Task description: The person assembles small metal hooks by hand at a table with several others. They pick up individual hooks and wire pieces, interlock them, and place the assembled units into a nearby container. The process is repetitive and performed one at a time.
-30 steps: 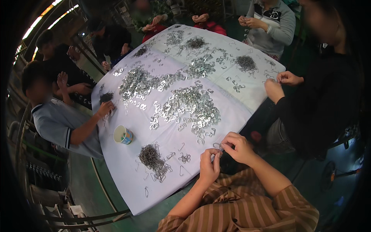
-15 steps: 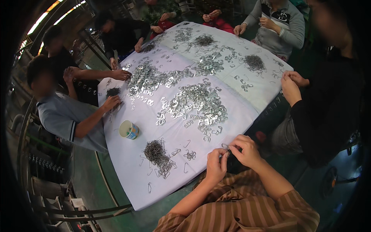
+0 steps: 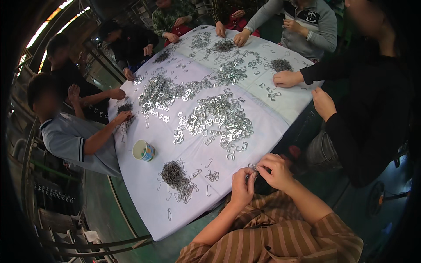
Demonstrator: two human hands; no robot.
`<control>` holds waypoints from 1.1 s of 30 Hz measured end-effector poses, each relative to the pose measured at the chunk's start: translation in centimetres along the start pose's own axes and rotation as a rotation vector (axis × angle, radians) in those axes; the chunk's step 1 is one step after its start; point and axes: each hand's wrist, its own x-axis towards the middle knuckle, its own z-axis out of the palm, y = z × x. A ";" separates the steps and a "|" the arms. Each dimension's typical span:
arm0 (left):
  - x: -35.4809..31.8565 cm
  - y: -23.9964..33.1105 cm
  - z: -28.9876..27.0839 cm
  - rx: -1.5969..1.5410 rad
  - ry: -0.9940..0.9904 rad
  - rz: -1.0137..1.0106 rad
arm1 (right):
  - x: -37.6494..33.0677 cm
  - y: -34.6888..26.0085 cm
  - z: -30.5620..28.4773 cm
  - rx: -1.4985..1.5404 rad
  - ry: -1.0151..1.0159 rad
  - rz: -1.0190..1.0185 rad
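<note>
We've got both hands pinched together right at the near edge of the white table (image 3: pixel 144 193). The left hand (image 3: pixel 242 187) and right hand (image 3: pixel 274 170) are touching fingertip to fingertip, fingers closed narrow around a small metal clip (image 3: pixel 252 167) held between them, just off the table's corner. On the table, nearest to us, there's a dark pile of wire springs (image 3: pixel 177 177) with a few loose ones scattered beside it. Further in, around the table's middle, sits the big heap of shiny clips (image 3: pixel 217 118). A paper cup (image 3: pixel 143 150) stands toward the table's left edge. Other people sit all around the table, their hands in smaller piles.
</note>
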 end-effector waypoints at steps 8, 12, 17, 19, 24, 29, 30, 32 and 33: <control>0.3 0.4 -0.4 0.143 -0.025 0.113 | -0.7 -0.4 0.2 -0.106 0.091 -0.130; 1.1 -0.4 -1.9 0.130 -0.075 0.074 | -0.9 -0.2 0.1 -0.126 0.120 -0.142; 4.3 -4.9 -7.2 0.804 0.090 0.050 | -1.3 0.1 -0.2 -0.122 0.174 -0.117; 5.0 -6.6 -8.7 0.999 0.023 -0.034 | -1.3 0.1 -0.1 -0.115 0.174 -0.116; 6.3 -7.1 -8.5 1.121 -0.187 -0.124 | -1.3 0.2 0.2 -0.102 0.166 -0.121; 7.3 -7.3 -8.5 1.077 -0.205 -0.165 | -1.2 0.1 0.2 -0.099 0.156 -0.109; 7.3 -7.0 -8.6 0.958 -0.179 -0.123 | -1.3 0.1 0.1 -0.101 0.160 -0.105; 7.3 -5.7 -8.2 0.606 -0.130 -0.058 | -1.4 0.2 0.1 -0.103 0.168 -0.098; 6.9 -3.9 -7.3 0.372 -0.110 -0.041 | -1.5 0.4 0.2 -0.092 0.166 -0.092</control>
